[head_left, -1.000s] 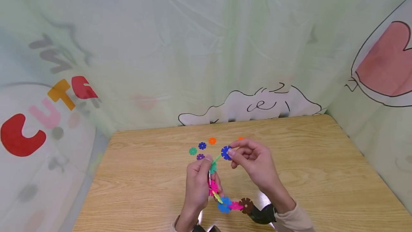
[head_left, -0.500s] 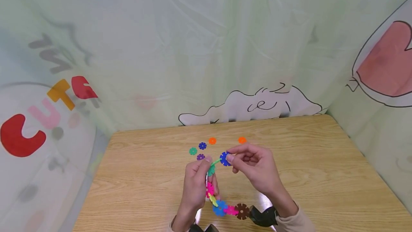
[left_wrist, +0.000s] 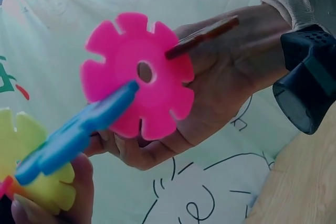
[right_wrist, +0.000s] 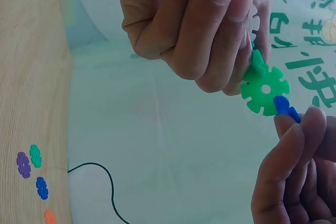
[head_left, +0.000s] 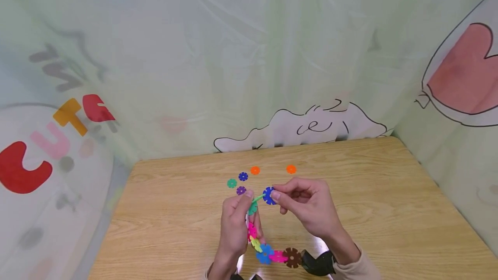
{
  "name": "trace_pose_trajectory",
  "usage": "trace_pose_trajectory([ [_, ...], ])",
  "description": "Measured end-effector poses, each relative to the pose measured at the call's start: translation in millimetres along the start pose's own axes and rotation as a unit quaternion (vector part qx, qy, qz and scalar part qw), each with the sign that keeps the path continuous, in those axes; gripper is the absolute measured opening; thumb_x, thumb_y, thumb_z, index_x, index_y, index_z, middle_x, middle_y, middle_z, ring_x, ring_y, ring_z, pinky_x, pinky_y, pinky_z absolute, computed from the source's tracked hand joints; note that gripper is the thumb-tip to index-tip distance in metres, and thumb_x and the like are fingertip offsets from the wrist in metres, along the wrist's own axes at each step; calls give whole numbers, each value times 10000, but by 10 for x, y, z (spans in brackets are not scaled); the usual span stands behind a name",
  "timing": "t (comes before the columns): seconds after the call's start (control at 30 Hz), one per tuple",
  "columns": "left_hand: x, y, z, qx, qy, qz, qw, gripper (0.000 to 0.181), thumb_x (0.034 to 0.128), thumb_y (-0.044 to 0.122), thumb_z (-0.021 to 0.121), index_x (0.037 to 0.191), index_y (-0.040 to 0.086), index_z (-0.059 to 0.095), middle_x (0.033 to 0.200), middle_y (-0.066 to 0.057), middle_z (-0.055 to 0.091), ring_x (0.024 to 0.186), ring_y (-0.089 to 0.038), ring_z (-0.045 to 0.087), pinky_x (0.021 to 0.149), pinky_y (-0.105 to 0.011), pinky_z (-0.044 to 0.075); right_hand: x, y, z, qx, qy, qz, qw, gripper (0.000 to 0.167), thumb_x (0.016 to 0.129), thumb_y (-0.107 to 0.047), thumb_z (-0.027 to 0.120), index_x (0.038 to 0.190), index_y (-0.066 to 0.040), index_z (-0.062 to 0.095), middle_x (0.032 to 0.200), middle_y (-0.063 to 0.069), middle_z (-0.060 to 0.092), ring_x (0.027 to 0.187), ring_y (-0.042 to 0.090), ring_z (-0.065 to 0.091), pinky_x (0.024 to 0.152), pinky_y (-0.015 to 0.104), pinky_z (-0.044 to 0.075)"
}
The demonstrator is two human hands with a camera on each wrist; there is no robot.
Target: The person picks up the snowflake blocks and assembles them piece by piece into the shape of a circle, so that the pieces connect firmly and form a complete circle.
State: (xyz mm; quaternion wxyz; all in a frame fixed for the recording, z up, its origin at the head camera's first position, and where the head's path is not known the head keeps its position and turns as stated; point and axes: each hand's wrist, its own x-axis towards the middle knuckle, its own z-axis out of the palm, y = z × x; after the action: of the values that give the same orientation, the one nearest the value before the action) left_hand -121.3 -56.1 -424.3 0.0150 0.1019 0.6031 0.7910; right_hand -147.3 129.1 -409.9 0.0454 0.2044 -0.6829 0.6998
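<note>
My left hand [head_left: 235, 224] grips a chain of notched plastic discs near its upper end, thumb on top. My right hand [head_left: 313, 206] pinches a dark blue disc [head_left: 268, 195] between thumb and index finger. That disc meets the edge of a bright green disc [right_wrist: 266, 89], which joins a teal disc [head_left: 253, 208]. Below hang a pink disc [head_left: 252, 230], a yellow disc [head_left: 255, 243], a light blue disc [head_left: 264, 254], a second pink disc [left_wrist: 142, 30] and a brown disc [head_left: 292, 257]. Left-hand fingers partly hide a white disc [right_wrist: 254, 24].
Loose discs lie on the wooden table [head_left: 175, 211] beyond the hands: a teal one [head_left: 231, 183], a dark blue one [head_left: 243, 176], a purple one [head_left: 241, 190] and two orange ones, left [head_left: 255, 170] and right [head_left: 291, 169]. A printed curtain [head_left: 233, 55] hangs behind.
Both hands and the chain have shifted slightly down and left. The pinched blue disc has also come lower, and the right orange disc is no longer partly covered by the right hand.
</note>
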Motion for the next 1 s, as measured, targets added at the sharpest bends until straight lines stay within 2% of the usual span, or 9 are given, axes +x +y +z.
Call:
trace_pose_trajectory([
  [0.2, -32, -7, 22, 262, -74, 40, 9996, 654, 1148, 198, 391, 596, -150, 427, 462, -385, 422, 322, -173, 597, 269, -373, 464, -6, -4, 0, -58, -119, -145, 9998, 65, 917, 92, 754, 910, 27, 753, 865, -25, 795, 574, 122, 667, 574, 258, 623],
  [0.33, -29, -12, -15, 368, -186, -59, 9991, 642, 1146, 203, 408, 607, -145, 415, 467, -396, 416, 328, -124, 593, 273, -375, 470, 1, 3, -62, -180, -344, -164, 9991, 64, 925, 82, 750, 926, 19, 759, 875, -27, 792, 585, 132, 663, 574, 274, 621],
  [0.47, -3, 1, -82, 461, -630, -73, 9969, 629, 1140, 191, 414, 605, -140, 419, 461, -394, 418, 329, -89, 579, 241, -361, 428, 13, -4, -150, -328, -507, -95, 9981, 77, 941, 59, 742, 1000, 26, 778, 899, -35, 795, 608, 122, 655, 572, 285, 608],
  [0.6, 29, 16, -136, 526, -1109, 92, 9924, 602, 1136, 160, 398, 605, -120, 430, 445, -367, 441, 311, -166, 579, 221, -353, 390, 28, -12, -190, -425, -565, -148, 9974, 125, 960, 52, 722, 1069, 37, 782, 923, -27, 797, 647, 123, 665, 581, 289, 607],
  [0.73, 40, 21, -170, 506, -1390, 119, 9889, 590, 1136, 152, 385, 608, -108, 434, 450, -357, 455, 310, -212, 579, 236, -345, 409, 21, -24, -165, -495, -463, -125, 9976, 125, 963, 49, 721, 1068, 29, 785, 938, -27, 801, 664, 126, 675, 584, 287, 611],
  [0.87, 19, 46, -192, 599, -1405, 50, 9883, 596, 1140, 163, 382, 601, -85, 434, 456, -353, 461, 326, -134, 584, 254, -325, 430, -9, -56, -104, -648, -383, -256, 9968, 132, 952, 59, 730, 1059, 8, 789, 942, 24, 803, 656, 144, 676, 571, 291, 609],
  [0.97, -25, 101, -194, 836, -1290, 167, 9880, 582, 1143, 154, 389, 600, -48, 450, 450, -318, 485, 353, -56, 586, 264, -305, 436, -50, -105, -55, -713, -374, -655, 9946, 177, 932, 95, 734, 1065, -10, 787, 939, 77, 799, 669, 144, 686, 584, 285, 622],
  [1.0, -42, 123, -192, 912, -1256, 292, 9875, 572, 1142, 141, 393, 601, -33, 457, 445, -298, 495, 352, -56, 585, 264, -302, 434, -64, -124, -41, -708, -373, -825, 9934, 199, 923, 114, 732, 1066, -14, 784, 937, 90, 795, 679, 142, 689, 592, 279, 627],
])
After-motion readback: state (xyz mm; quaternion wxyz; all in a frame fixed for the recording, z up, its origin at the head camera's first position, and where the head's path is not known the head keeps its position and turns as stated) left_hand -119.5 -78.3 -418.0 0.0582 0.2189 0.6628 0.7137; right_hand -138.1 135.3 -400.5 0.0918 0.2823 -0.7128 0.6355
